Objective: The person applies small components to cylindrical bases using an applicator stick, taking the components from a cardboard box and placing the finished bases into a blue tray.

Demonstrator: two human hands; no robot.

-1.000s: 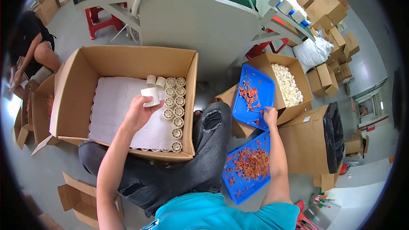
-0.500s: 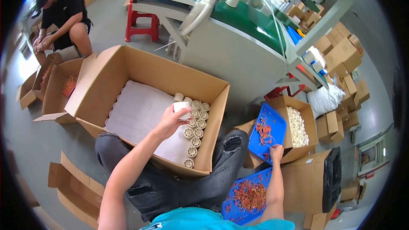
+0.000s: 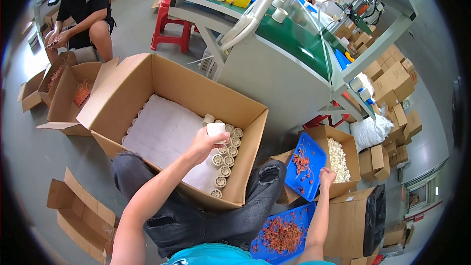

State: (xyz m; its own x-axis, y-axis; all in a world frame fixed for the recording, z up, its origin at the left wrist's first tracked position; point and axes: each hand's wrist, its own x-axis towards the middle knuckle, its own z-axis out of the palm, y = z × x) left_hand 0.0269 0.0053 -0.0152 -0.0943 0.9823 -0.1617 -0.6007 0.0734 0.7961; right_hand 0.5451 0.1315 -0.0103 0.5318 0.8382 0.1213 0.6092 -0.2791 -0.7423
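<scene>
My left hand is wrapped round a white cup-shaped plastic part, held over the large cardboard box in front of my knees. Below it, several cream round parts stand in rows along the box's right side, their ribbed ends up. A pale sheet covers the rest of the layer. At the right, my right hand is closed by the edge of a blue tray that holds orange-red wired pieces. What its fingers pinch, if anything, is too small to make out.
A second blue tray with a heap of orange-red pieces lies by my right thigh. Beside the upper tray stands a carton of small white parts. A green-topped workbench rises ahead. A seated person works at the far left.
My right hand has moved from over the upper blue tray to its right edge. My left hand has shifted slightly, still holding the white part. The whole view has turned a little.
</scene>
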